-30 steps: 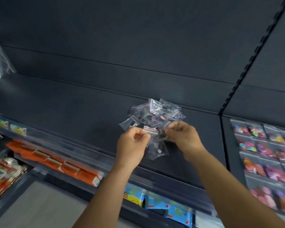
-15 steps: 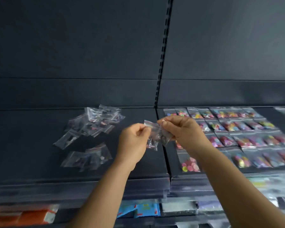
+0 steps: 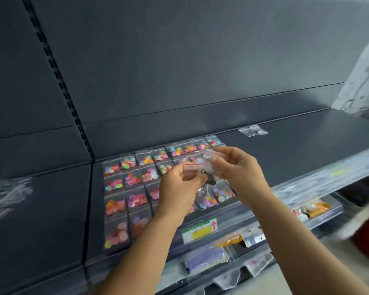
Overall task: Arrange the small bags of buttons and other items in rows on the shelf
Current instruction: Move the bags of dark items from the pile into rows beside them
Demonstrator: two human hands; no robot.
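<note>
Both hands are raised in front of the dark shelf [image 3: 285, 150], forearms coming up from the bottom edge and angling inward. Left hand [image 3: 177, 188] is curled, thumb and forefinger pinching the left edge of a small clear bag [image 3: 200, 171] with a red zip strip; back of the hand faces the camera. Right hand [image 3: 237, 167] is palm-in, fingers loosely bent, thumb and fingertips pinching the bag's right side near the top. The bag hangs between the two hands, above the shelf and not touching it; dark small parts inside, too blurred to identify. Directly behind and below it, rows of button bags [image 3: 134, 182] with coloured discs lie flat on the shelf, edge to edge, from the back wall to the front lip. One loose clear bag [image 3: 252, 130] sits alone at the back, well right of the rows. A blurred pile of clear bags [image 3: 6, 190] lies on the neighbouring shelf section at far left. Lower shelf shows a green and yellow price label [image 3: 199, 229].
</note>
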